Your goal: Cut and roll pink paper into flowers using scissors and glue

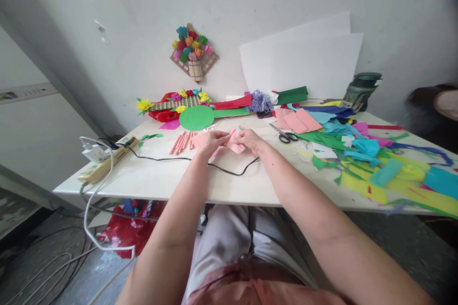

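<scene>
Between my two hands, just above the middle of the white table, is a piece of pink crepe paper (pixel 236 145). My left hand (pixel 212 141) pinches its left side, fingers closed. At the other side the fingertips of my right hand (pixel 249 140) are closed on the same paper. Several thin pink paper rolls (pixel 182 143) lie side by side to the left of my left hand. Some pink paper also shows under and behind that hand, partly hidden. Folded pink paper sheets (pixel 303 120) and black-handled scissors (pixel 286 137) lie to the right.
A power strip (pixel 107 161) sits at the table's left, and a black cable (pixel 236 173) runs in front of my hands. Behind are a green paper shape (pixel 196 118) and purple shredded strands (pixel 260 101). Coloured scraps (pixel 379 171) and a dark green bottle (pixel 361 91) occupy the right.
</scene>
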Motion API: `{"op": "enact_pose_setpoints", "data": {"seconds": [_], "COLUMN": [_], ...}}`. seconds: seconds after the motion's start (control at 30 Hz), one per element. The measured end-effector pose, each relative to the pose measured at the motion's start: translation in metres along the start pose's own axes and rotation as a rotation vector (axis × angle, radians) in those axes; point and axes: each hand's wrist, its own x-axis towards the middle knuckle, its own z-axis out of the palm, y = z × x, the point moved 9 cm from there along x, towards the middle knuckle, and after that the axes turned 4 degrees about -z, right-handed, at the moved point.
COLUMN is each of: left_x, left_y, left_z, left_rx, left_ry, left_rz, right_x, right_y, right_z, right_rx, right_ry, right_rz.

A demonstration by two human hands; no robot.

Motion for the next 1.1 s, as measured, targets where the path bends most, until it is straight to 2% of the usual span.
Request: {"op": "enact_pose_setpoints", "data": {"seconds": [0.2, 0.4, 0.6, 1.1], "left_x": [0.0, -0.002, -0.003, -0.007], "left_y": [0.002, 0.006, 0.007, 0.012], "left_z": [0.002, 0.004, 0.005, 0.007], "left_rx": [0.011, -0.074, -0.042, -0.024], "left_ry": [0.002, -0.002, 0.002, -0.016], "left_rz": [0.022, 0.025, 0.012, -0.001], "right_x": [0.001, 0.001, 0.0, 0.003], "right_y": [0.0, 0.004, -0.004, -0.005], "right_z": [-0.002, -0.002, -0.012, -0.015], "right_rx": [-0.009, 0.032, 0.072, 0.054], "right_ry": [0.014, -0.016, 0.088, 0.141], "right_rz": [-0.035, 0.025, -0.052, -0.1]}}
